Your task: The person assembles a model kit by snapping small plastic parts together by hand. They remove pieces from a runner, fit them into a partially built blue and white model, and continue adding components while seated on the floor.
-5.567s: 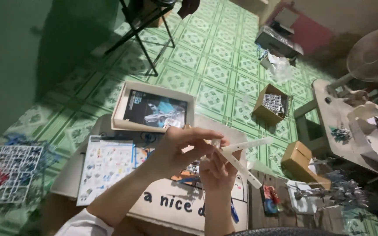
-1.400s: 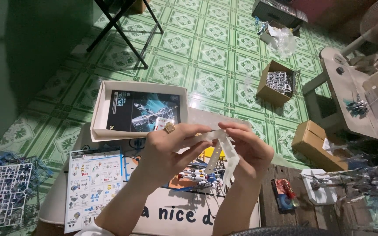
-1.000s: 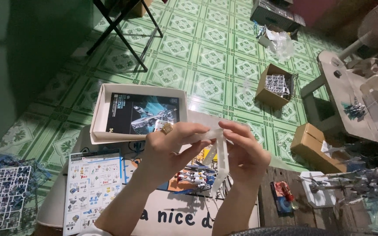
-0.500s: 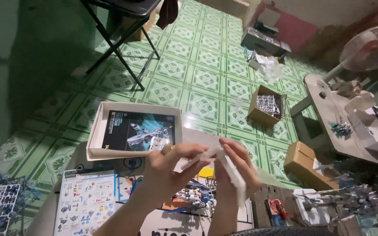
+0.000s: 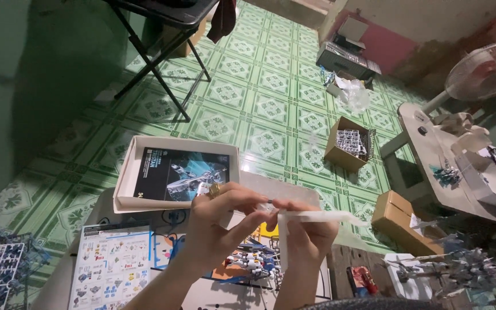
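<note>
White plastic strip (image 5: 317,217) held up in front of the open model-kit box (image 5: 174,178), just to its right. Long axis near horizontal, free end pointing right, away from the box. Left hand (image 5: 220,221) pinched the inner end, thumb and forefinger closed on it. Right hand (image 5: 308,235) sat under the middle of the strip, fingers curled; grip hidden, could not tell if closed on it. Right hand nearer the free end. Strip edges blurred; exact shape of part unclear.
</note>
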